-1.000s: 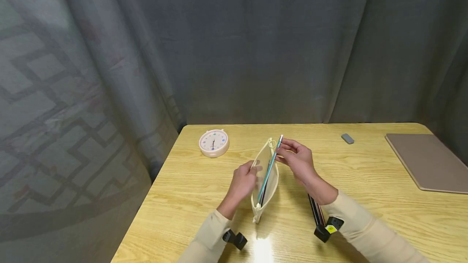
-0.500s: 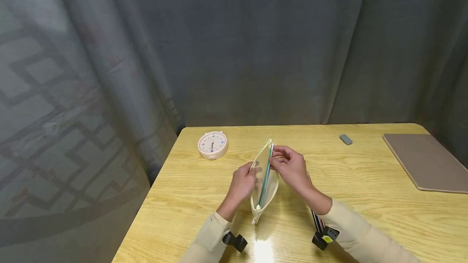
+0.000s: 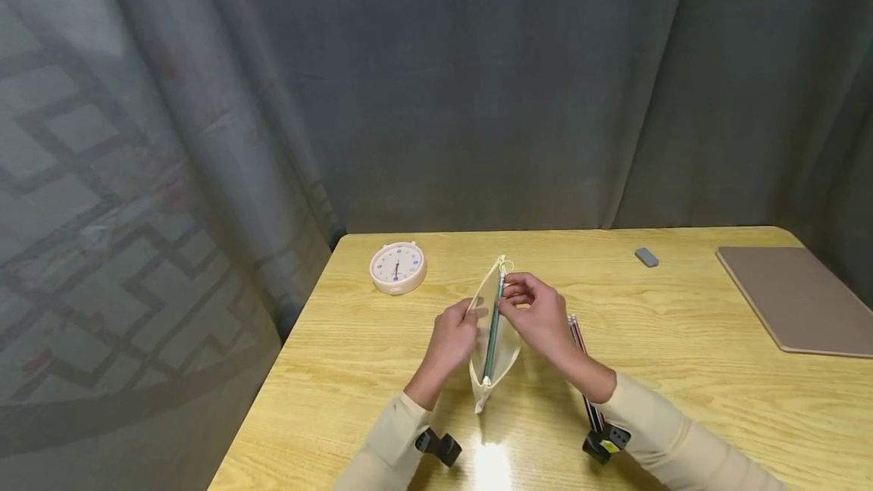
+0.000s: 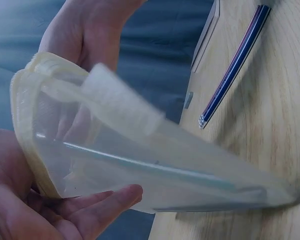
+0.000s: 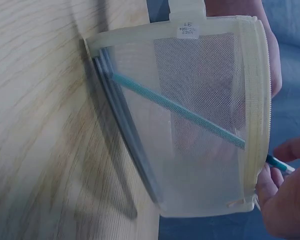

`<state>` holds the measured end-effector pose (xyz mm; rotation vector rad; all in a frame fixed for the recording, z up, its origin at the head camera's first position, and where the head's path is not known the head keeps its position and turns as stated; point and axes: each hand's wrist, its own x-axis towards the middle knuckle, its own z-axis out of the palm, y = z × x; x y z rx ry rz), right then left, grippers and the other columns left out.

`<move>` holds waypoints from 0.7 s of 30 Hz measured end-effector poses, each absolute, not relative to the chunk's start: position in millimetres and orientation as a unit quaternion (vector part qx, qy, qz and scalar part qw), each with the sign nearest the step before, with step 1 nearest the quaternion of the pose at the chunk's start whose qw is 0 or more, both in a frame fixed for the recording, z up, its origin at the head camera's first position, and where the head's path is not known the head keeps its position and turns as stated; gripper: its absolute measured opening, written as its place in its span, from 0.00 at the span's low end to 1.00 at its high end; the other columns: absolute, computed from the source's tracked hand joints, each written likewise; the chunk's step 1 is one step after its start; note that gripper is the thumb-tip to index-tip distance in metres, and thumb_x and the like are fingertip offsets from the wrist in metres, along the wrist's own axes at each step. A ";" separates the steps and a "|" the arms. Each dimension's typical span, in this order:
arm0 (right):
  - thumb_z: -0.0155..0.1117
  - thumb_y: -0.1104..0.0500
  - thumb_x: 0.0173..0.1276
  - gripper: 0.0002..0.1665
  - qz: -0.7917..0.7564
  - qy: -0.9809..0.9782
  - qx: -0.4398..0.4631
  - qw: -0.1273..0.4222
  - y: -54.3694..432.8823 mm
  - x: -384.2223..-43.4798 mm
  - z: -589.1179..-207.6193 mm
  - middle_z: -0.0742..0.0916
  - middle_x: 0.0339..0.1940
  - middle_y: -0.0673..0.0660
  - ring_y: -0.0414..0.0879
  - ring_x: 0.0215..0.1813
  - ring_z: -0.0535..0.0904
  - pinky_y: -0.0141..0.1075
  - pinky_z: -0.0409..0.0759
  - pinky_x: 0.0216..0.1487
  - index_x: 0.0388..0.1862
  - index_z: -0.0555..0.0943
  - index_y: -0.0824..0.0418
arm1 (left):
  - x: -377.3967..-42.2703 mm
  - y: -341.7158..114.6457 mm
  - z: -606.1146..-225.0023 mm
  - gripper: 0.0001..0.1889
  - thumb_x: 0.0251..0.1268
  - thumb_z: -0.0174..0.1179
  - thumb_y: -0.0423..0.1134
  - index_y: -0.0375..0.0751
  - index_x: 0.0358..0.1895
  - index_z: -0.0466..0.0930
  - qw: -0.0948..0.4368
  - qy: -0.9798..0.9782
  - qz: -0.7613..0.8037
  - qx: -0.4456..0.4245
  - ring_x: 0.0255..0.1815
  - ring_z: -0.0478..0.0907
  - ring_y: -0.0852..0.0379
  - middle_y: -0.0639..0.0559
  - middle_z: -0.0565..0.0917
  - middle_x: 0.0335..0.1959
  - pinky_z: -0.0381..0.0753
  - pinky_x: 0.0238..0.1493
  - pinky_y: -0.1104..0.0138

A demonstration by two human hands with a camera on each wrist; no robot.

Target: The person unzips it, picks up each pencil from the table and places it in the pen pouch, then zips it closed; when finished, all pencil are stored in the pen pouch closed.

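A translucent mesh zip pouch [image 3: 508,351] with cream edging stands upright with its mouth spread. My left hand [image 3: 455,333] grips its left rim, fingers along the outer wall in the left wrist view. At the far end of the mouth, my right hand [image 3: 539,315] pinches the white-tipped end of a teal pencil [image 5: 180,111]. Most of that pencil slants down inside the pouch, its tip end near the bottom. Several dark pencils [image 5: 126,127] lie along the pouch's bottom, seen through the mesh. Under my right forearm, a bundle of striped pencils [image 4: 234,70] lies on the table.
A round pink clock [image 3: 398,267] sits at the back left of the wooden table [image 3: 341,370]. Farther right are a small grey eraser [image 3: 646,257] and a flat brown board [image 3: 798,301]. A grey curtain [image 3: 477,97] hangs behind the table.
My right hand has moved left and slightly down, and the teal pencil has sunk deeper into the pouch. More of the pencil bundle shows beside my right forearm. My left hand keeps its hold.
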<state>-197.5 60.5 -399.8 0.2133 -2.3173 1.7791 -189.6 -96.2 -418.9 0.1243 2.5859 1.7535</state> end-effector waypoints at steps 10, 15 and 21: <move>0.63 0.71 0.71 0.21 0.686 -0.722 0.079 0.028 79.7 -200.0 -387.8 0.88 0.44 0.63 0.35 0.40 0.86 0.28 0.87 0.45 0.61 0.76 0.78 | -188.7 -95.8 -419.0 0.19 0.78 0.46 0.31 0.27 0.63 0.79 0.004 0.819 0.572 0.043 0.38 0.90 0.40 0.33 0.87 0.53 0.89 0.30 0.63; 0.55 0.66 0.79 0.18 0.789 -0.603 0.098 -0.063 106.0 -207.8 -381.3 0.89 0.43 0.50 0.37 0.43 0.88 0.31 0.87 0.51 0.63 0.73 0.74 | -187.9 -96.7 -419.1 0.20 0.78 0.45 0.31 0.26 0.64 0.77 0.007 0.816 0.577 0.039 0.38 0.90 0.40 0.33 0.87 0.53 0.88 0.29 0.64; 0.49 0.59 0.84 0.14 0.838 -0.516 0.116 -0.136 141.7 -216.5 -385.3 0.90 0.46 0.50 0.42 0.50 0.89 0.32 0.86 0.55 0.48 0.84 0.55 | -187.4 -97.7 -419.4 0.20 0.78 0.45 0.31 0.26 0.64 0.77 0.010 0.814 0.580 0.035 0.38 0.90 0.40 0.33 0.87 0.54 0.88 0.29 0.64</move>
